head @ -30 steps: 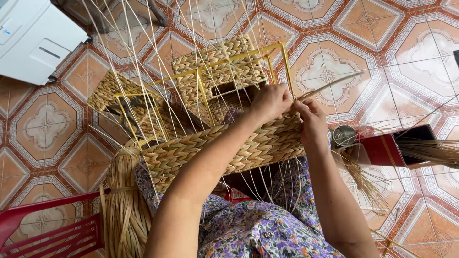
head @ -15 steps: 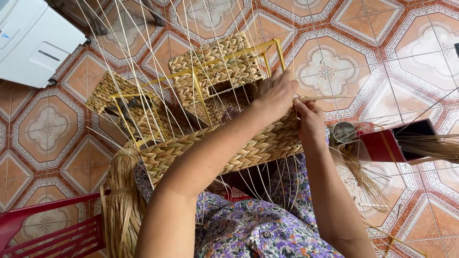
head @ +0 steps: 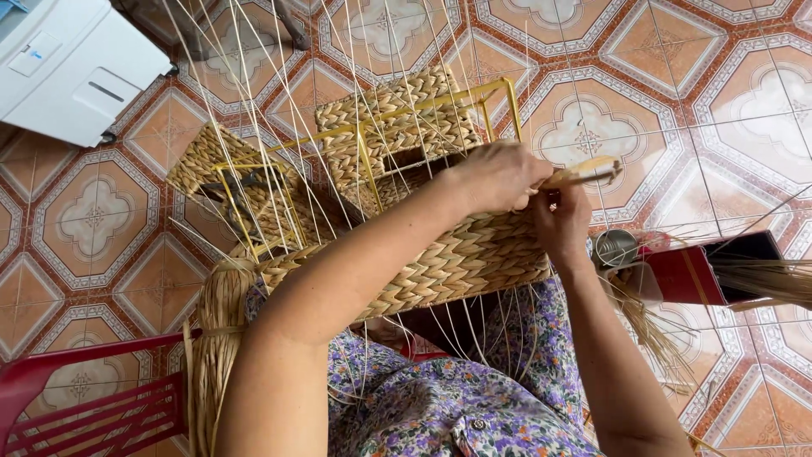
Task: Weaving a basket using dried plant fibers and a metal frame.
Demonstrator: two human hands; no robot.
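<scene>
Straw-coloured weave fills the middle of our view: a half-woven basket (head: 440, 271) on a yellow wire frame (head: 406, 118) rests across our lap, its plaited band running from lower left up to the right, with thin pale stakes (head: 279, 76) fanning out far above it and hanging down below it. Our left hand (head: 499, 176) is curled shut at the basket's upper right edge, pinching a flat tan strand (head: 584, 173) that sticks out to the right past our knuckles. Our right hand (head: 560, 222) sits just beneath and right of it, fingers bent against the woven rim and touching the same strand's base; we cannot tell how tightly it grips, since the left hand covers part of it.

Left of the basket, a thick bundle of dried fibre (head: 216, 338) hangs down beside our left forearm. Near the bottom left corner stands a red plastic stool (head: 85, 406). At the right, on the patterned tile floor (head: 677, 85), lie a small metal tin (head: 616, 247) and a red box (head: 702, 271) with loose fibre spilling across it. A white appliance (head: 72, 63) sits at the far left. Our floral dress (head: 457, 406) shows below the basket.
</scene>
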